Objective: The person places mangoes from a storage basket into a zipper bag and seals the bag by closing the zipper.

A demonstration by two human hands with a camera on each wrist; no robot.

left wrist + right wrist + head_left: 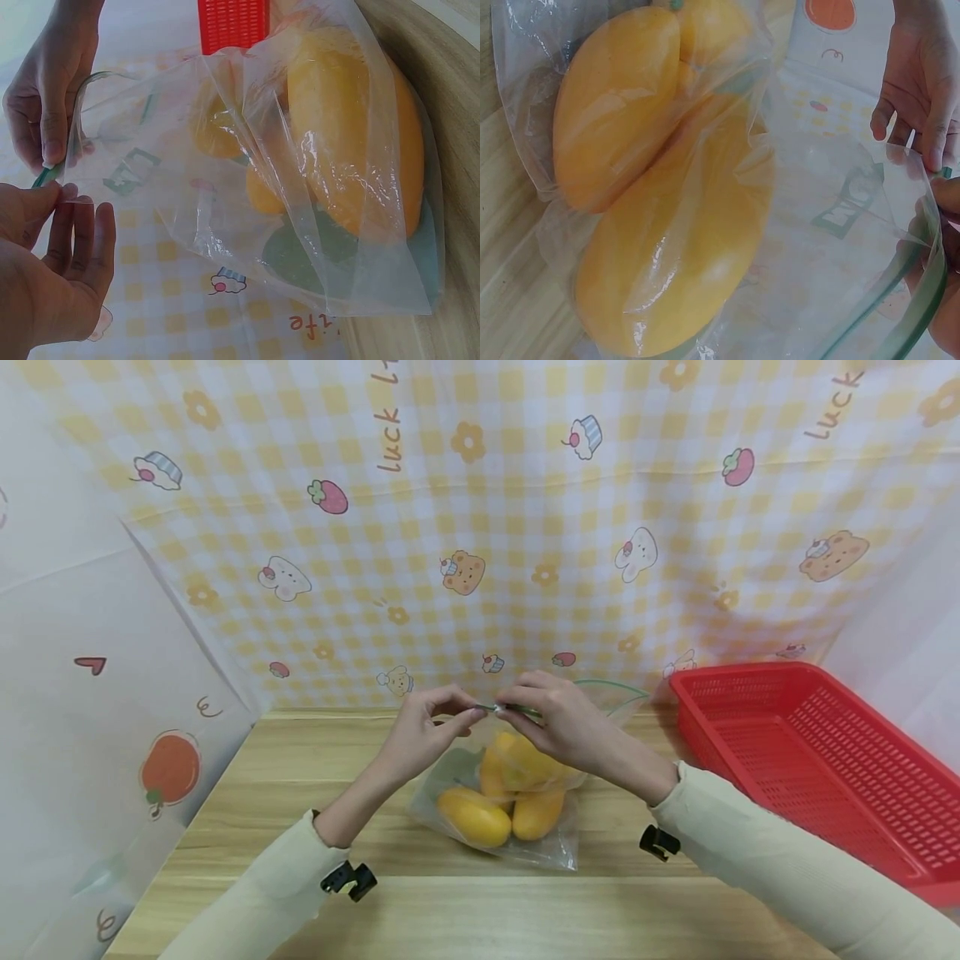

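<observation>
A clear zip bag (pixel 558 852) with a green zip strip (pixel 922 300) holds several yellow mangoes (pixel 474 817) and lies on the wooden table. My left hand (pixel 427 731) pinches one end of the bag's top edge between thumb and forefinger. Close beside it, my right hand (pixel 562 717) pinches the green strip at a small white slider (pixel 498 708). From there the bag's mouth arches away to the right, parted behind the right hand. In the left wrist view the large mango (pixel 360 135) sits low in the bag, with a green patch (pixel 311 251) beside it.
To the right stands a red plastic basket (pixel 738 693) with perforated walls. A yellow checked cloth (pixel 420 527) hangs behind the wooden table (pixel 300 760). White printed sheeting (pixel 67 710) borders the left side. Black wrist mounts (pixel 348 881) sit on both sleeves.
</observation>
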